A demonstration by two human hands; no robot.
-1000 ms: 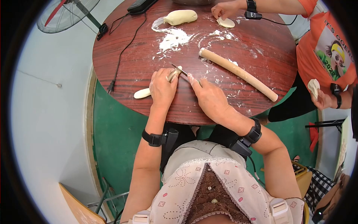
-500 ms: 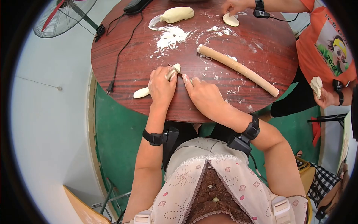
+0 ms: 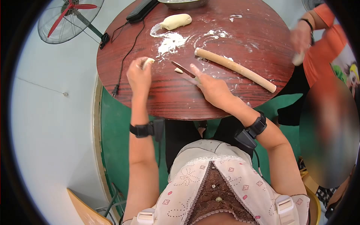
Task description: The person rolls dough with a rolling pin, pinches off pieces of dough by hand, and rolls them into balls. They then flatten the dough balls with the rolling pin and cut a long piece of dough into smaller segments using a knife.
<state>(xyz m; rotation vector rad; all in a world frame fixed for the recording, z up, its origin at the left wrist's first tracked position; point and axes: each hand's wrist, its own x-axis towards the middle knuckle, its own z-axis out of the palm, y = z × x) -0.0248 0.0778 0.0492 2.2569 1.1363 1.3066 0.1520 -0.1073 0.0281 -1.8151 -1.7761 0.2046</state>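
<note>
My left hand [image 3: 138,77] is raised at the table's left, fingers closed around a strip of dough [image 3: 149,62] whose pale end shows at the fingertips. The rest of that strip is hidden by the hand. In my right hand [image 3: 215,90] is a knife [image 3: 183,69], its blade pointing left and away from me over the tabletop. Beside the blade lies a small cut piece of dough [image 3: 178,70]. A wooden rolling pin [image 3: 236,69] rests to the right of the knife.
The round wooden table [image 3: 165,103] holds a larger dough lump [image 3: 176,21], scattered flour [image 3: 170,43], a black cable [image 3: 125,56] and a metal pan [image 3: 183,3]. A co-worker's hand [image 3: 301,37] with pale dough is at the right edge. A fan [image 3: 69,17] stands far left.
My left hand has lifted the dough strip left, away from the knife; a cut piece stays on the table. The co-worker's hand has moved from the table's far side to its right edge.
</note>
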